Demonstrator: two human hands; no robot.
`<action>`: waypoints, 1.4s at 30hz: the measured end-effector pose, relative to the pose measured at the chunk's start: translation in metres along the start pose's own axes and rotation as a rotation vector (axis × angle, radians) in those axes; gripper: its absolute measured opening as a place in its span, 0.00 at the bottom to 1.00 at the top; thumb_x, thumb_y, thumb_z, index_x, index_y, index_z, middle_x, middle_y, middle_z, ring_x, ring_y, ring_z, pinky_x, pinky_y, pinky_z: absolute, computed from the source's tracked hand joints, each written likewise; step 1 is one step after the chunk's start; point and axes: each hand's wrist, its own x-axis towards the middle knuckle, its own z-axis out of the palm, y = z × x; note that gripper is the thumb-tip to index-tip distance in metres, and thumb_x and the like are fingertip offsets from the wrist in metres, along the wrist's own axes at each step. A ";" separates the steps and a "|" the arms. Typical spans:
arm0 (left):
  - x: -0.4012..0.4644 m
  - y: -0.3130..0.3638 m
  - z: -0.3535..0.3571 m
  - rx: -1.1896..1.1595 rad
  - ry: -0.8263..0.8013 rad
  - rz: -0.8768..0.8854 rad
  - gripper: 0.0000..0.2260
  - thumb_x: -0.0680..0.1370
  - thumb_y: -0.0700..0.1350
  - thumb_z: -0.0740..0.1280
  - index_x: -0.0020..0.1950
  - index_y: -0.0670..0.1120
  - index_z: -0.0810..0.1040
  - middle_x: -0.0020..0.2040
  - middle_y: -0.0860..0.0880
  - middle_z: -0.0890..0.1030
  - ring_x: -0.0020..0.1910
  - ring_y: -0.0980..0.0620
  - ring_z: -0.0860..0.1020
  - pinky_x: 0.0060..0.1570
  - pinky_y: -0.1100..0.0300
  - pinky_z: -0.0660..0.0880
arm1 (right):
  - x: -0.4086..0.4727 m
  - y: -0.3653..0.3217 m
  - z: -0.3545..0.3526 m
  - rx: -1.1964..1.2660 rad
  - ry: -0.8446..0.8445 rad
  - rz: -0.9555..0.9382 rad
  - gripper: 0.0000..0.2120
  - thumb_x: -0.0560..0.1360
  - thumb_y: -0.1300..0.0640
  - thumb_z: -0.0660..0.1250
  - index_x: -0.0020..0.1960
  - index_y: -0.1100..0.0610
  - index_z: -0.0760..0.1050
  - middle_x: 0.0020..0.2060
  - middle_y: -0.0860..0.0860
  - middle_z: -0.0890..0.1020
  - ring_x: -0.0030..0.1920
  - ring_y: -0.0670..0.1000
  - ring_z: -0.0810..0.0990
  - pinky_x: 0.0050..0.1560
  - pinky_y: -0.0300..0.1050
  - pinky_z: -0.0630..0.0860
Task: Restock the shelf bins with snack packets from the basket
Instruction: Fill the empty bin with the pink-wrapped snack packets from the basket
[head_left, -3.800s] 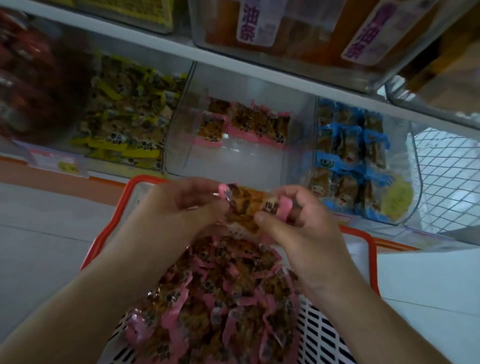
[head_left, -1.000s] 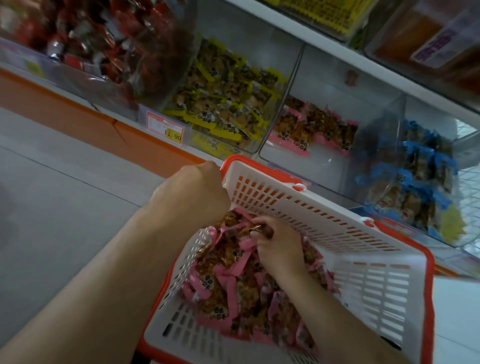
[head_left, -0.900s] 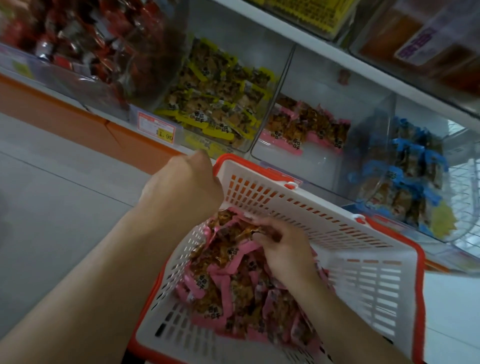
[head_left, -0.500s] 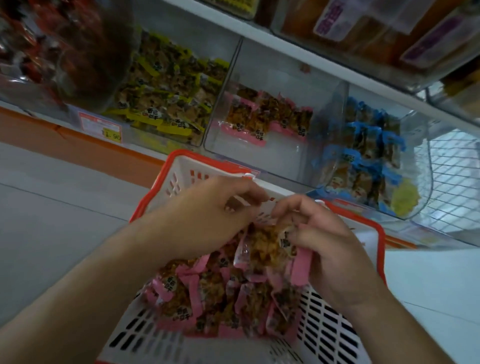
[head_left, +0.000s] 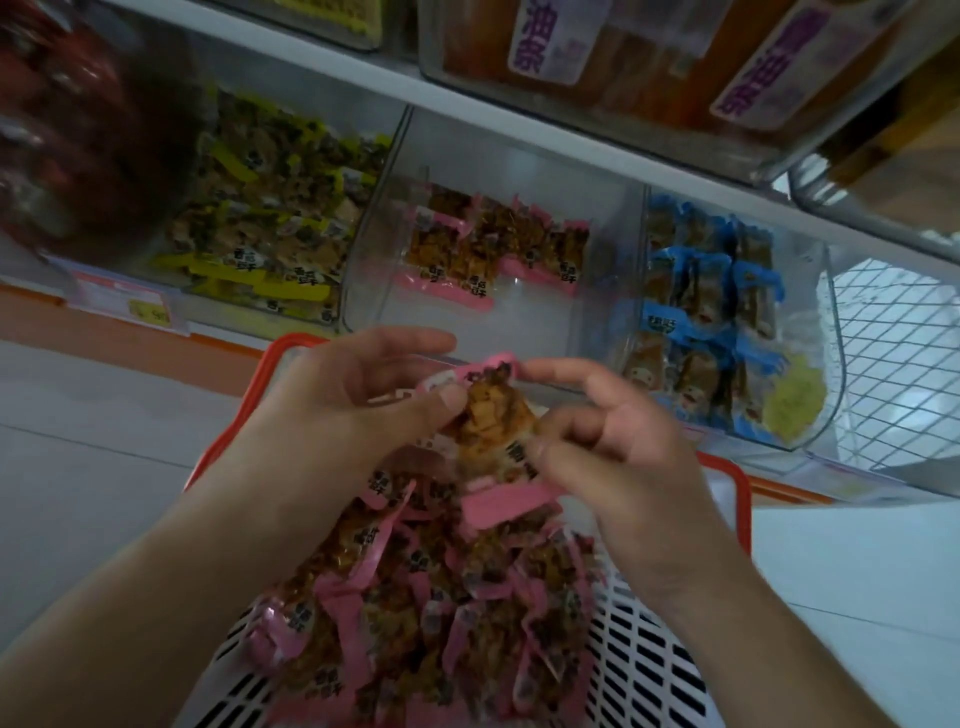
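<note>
Here, both hands are holding one pink-edged snack packet (head_left: 491, 415) above the basket (head_left: 737, 499).

The left hand (head_left: 343, 405) is pinching the packet's upper end between thumb and curled fingers, while the right hand (head_left: 613, 441) is gripping its lower side with thumb and bent fingers (index finger sticking out straight). More pink packets (head_left: 415, 597) are lying heaped in the basket, and a few (head_left: 493, 244) are sitting at the back of the clear middle bin (head_left: 519, 322) on the shelf (head_left: 519, 119).

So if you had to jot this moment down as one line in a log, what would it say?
left hand and right hand: both pinch one pink packet | above basket | pink bin part-filled | packet not yet binned
</note>
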 end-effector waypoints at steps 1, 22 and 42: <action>0.001 0.001 0.000 0.046 0.054 0.029 0.16 0.70 0.45 0.76 0.58 0.51 0.85 0.47 0.46 0.86 0.46 0.45 0.87 0.41 0.52 0.83 | 0.000 0.002 0.003 -0.036 -0.019 0.026 0.20 0.79 0.64 0.73 0.64 0.43 0.79 0.34 0.54 0.82 0.37 0.55 0.79 0.42 0.52 0.74; 0.016 -0.011 -0.016 1.299 0.123 0.133 0.34 0.81 0.52 0.65 0.83 0.54 0.50 0.83 0.58 0.46 0.82 0.52 0.51 0.80 0.51 0.51 | 0.089 -0.013 0.016 -0.344 0.459 -0.095 0.17 0.75 0.58 0.79 0.55 0.40 0.78 0.49 0.42 0.85 0.46 0.41 0.85 0.46 0.38 0.84; 0.021 -0.014 -0.024 1.321 0.105 0.174 0.33 0.82 0.54 0.62 0.83 0.53 0.49 0.83 0.57 0.45 0.82 0.54 0.46 0.80 0.51 0.46 | 0.224 0.037 0.000 -1.302 0.356 0.017 0.13 0.79 0.52 0.68 0.63 0.47 0.73 0.57 0.56 0.80 0.57 0.62 0.81 0.50 0.57 0.82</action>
